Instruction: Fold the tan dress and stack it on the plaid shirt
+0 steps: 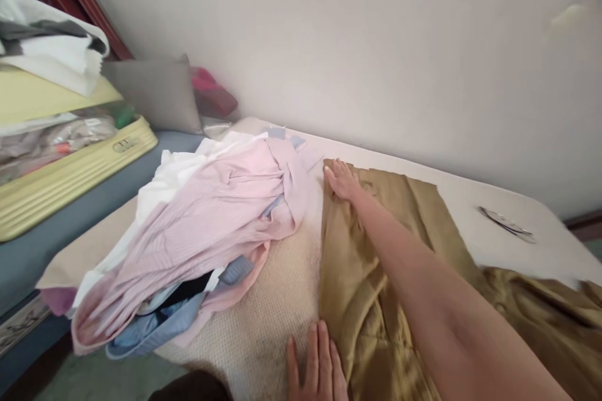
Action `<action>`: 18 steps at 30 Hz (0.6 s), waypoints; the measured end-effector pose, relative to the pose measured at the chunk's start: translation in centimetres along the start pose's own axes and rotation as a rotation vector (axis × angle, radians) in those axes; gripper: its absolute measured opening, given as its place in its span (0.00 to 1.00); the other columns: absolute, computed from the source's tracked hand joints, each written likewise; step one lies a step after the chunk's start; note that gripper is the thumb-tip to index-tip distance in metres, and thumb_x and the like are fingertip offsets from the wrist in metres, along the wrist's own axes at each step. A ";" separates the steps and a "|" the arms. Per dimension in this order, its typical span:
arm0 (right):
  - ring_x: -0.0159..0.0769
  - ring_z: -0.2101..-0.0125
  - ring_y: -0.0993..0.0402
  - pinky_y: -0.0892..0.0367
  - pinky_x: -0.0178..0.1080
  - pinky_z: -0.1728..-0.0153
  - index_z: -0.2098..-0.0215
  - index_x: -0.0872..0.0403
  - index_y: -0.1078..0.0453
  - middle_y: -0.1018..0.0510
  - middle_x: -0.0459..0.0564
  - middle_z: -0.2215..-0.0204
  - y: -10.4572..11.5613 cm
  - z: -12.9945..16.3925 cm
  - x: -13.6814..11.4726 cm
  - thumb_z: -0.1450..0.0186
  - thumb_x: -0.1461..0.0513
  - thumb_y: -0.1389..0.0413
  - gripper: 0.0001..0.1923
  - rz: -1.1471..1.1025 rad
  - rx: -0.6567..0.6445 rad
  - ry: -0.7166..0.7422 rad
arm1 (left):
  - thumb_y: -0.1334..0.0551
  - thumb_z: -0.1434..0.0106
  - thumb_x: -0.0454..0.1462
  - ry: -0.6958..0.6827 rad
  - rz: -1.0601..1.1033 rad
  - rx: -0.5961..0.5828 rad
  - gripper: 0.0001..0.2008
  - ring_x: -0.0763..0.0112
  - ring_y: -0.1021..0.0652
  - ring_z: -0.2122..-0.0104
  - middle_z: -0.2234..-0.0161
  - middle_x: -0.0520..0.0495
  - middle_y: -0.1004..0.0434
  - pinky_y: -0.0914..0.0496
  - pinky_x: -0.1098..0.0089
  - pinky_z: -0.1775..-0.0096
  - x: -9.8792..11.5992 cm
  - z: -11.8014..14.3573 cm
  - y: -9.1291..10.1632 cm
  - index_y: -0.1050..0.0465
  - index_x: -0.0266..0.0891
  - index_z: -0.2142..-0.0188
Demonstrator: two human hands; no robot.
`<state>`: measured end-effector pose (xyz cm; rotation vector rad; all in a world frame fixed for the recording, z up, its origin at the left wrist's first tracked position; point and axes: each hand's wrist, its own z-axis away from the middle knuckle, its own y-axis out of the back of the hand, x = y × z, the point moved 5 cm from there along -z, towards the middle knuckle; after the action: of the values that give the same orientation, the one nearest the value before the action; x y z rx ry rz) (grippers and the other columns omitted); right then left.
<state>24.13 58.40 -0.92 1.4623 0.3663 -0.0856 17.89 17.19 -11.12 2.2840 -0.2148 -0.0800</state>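
Pink and blue garments (207, 244) lie heaped left on the cream woven pad (277, 301); left hand (317, 366) rests flat, fingers released, at the near edge of the olive satin cloth (357, 282), right hand (342, 180) pressing open-palmed on its far corner; metal tongs (506, 224) farther right.
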 end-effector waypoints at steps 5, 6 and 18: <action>0.45 0.26 0.59 0.53 0.57 0.29 0.24 0.49 0.53 0.48 0.51 0.26 1.1 22.5 1.6 0.23 0.48 0.62 0.33 -0.065 0.045 0.249 | 0.36 0.39 0.54 -0.132 0.205 -0.409 0.35 0.35 0.30 0.38 0.36 0.23 0.32 0.33 0.36 0.44 -1.2 -1.9 3.4 0.25 0.28 0.43; 0.44 0.27 0.57 0.51 0.58 0.29 0.24 0.46 0.54 0.46 0.50 0.27 0.7 27.2 1.7 0.24 0.49 0.59 0.33 -0.083 0.026 0.291 | 0.38 0.38 0.56 -0.130 0.245 -0.459 0.37 0.34 0.30 0.38 0.37 0.21 0.33 0.33 0.36 0.45 -1.5 -2.6 4.2 0.26 0.25 0.43; 0.43 0.62 0.21 0.26 0.45 0.59 0.58 0.50 0.29 0.19 0.53 0.64 -1.4 38.7 3.2 0.27 0.55 0.51 0.11 -0.522 0.216 0.022 | 0.44 0.30 0.38 0.478 0.506 -0.711 0.06 0.63 0.22 0.66 0.68 0.45 0.22 0.36 0.66 0.63 -7.3 -10.4 6.0 0.31 0.41 0.64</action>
<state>34.12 20.85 -0.69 1.5482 0.7697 -0.5412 11.26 22.29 0.20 1.4357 -0.4244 0.5593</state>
